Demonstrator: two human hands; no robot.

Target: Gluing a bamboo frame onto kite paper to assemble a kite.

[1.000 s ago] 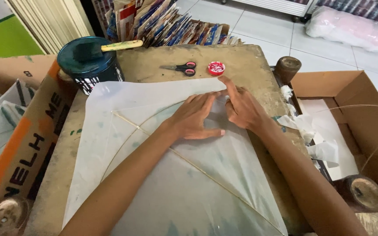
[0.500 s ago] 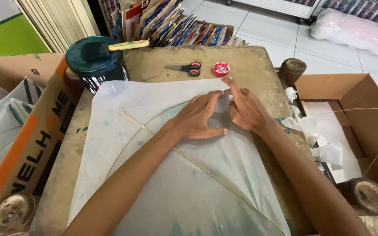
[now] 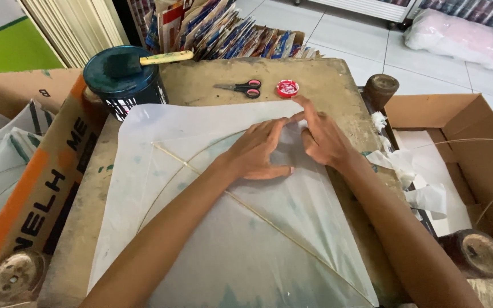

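Translucent white kite paper [image 3: 292,228], crossed by thin bamboo sticks [image 3: 258,214] and spread below the pink-handled scissors [image 3: 241,88], is pressed flat by the left hand [image 3: 258,154] and right hand [image 3: 320,137], fingers extended and nearly together.

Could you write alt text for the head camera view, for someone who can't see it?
Two bare hands, left hand and right hand, press flat on a white paper kite with thin stick frame on a worn table. Beyond lie pink-handled scissors.
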